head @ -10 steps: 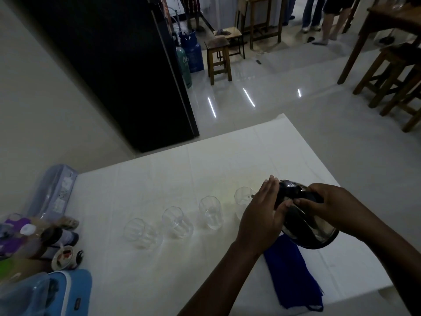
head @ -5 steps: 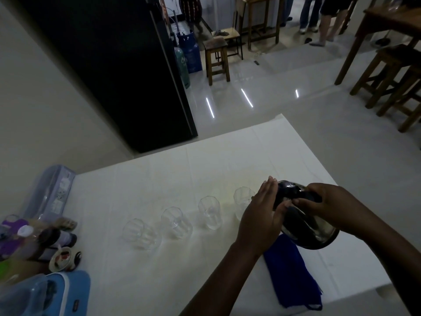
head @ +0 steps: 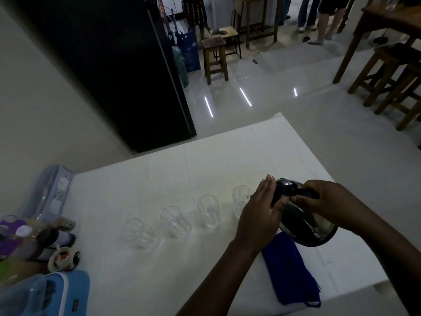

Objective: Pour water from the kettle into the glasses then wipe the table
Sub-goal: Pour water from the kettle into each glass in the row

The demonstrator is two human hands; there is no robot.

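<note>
A dark shiny kettle (head: pixel 305 226) is tilted to the left above the white table (head: pixel 159 179). My right hand (head: pixel 323 201) grips its black handle. My left hand (head: pixel 262 213) presses flat, with straight fingers, against the kettle's lid. Several clear glasses stand in a row: the rightmost glass (head: pixel 241 197) sits just under the kettle's spout, partly hidden by my left hand, then a glass (head: pixel 208 212), a glass (head: pixel 174 222) and a glass (head: pixel 136 232) to the left. A blue cloth (head: pixel 291 277) lies on the table below the kettle.
Bottles and a small bowl (head: pixel 61 258) crowd the table's left edge, beside a light blue bag (head: pixel 57 295) and a clear case (head: pixel 47 192). A black fridge (head: pixel 114 65) stands behind the table. Wooden stools (head: pixel 215 58) and people's legs are far back.
Both hands and the kettle stay almost where they were over the rightmost glass. Only the camera view has shifted slightly.
</note>
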